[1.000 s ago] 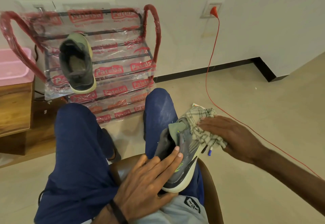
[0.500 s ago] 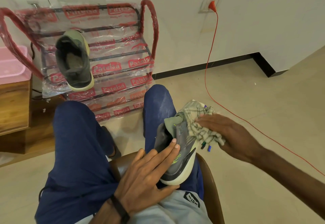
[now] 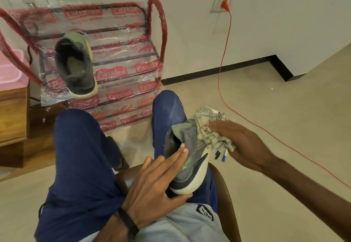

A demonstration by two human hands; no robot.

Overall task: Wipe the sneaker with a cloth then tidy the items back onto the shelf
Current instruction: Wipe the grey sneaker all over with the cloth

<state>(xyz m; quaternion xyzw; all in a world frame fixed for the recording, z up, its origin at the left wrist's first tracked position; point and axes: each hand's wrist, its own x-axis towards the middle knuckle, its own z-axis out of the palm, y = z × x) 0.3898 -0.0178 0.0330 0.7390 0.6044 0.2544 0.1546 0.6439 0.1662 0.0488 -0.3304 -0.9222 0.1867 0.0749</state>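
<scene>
Pale floor tiles (image 3: 266, 108) run beneath a seated person in blue trousers, on whose right thigh a grey sneaker (image 3: 190, 165) with a cream sole rests. Their left hand (image 3: 152, 186) grasps it, fingers laid along its side and thumb under the sole, while the right hand (image 3: 245, 146) clutches a checked cloth (image 3: 210, 131) bunched against the sneaker's upper. Farther off, a red shoe shelf (image 3: 152, 51) wrapped in printed plastic stands against the wall with a second sneaker (image 3: 76, 66) on its rails, and a red cable (image 3: 226, 51) drops from a wall socket to the floor.
</scene>
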